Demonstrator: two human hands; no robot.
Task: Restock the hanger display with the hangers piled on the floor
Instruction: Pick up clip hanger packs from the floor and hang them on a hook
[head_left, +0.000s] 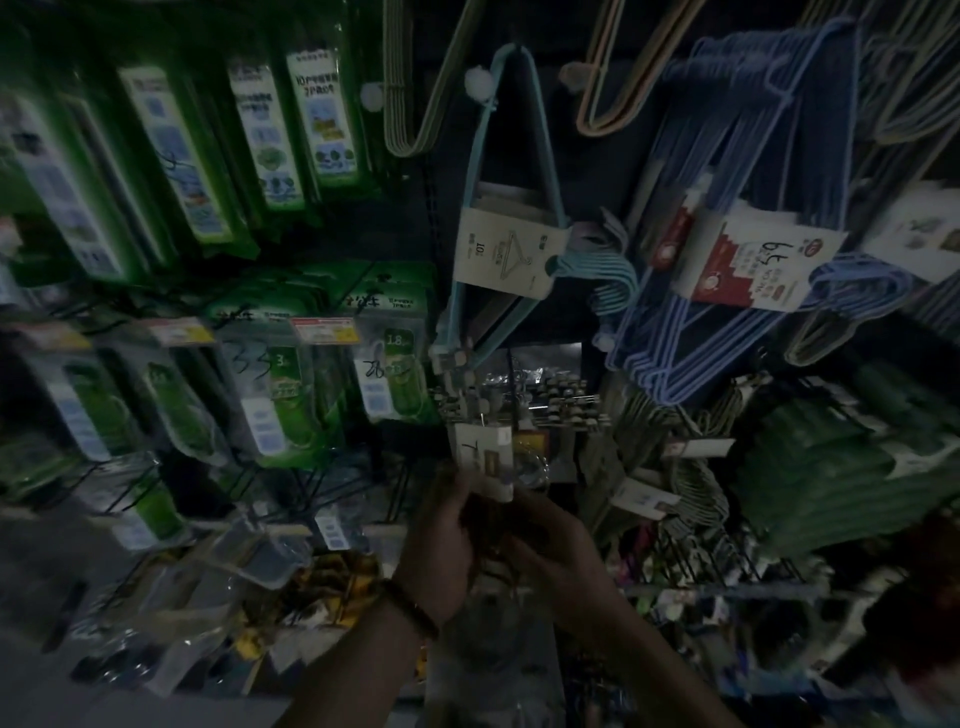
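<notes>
The scene is dim and blurred. My left hand (441, 545) and my right hand (556, 551) are raised together in front of the display, both closed around a pack of hangers with a white card label (485, 457). The pack's top reaches a cluster of metal clip hangers (524, 400) on the rack. Above hang a light-blue hanger bundle with a cream label (506, 249) and a blue wire hanger bundle with a red-and-white label (748, 260). The floor pile is not in view.
Green packaged goods (270, 384) hang in rows on pegs at left. Beige hangers (415, 104) hang at the top. Dark green hangers (841, 467) and a wire rack (727, 561) fill the right. Plastic packs and yellow items (332, 587) lie lower left.
</notes>
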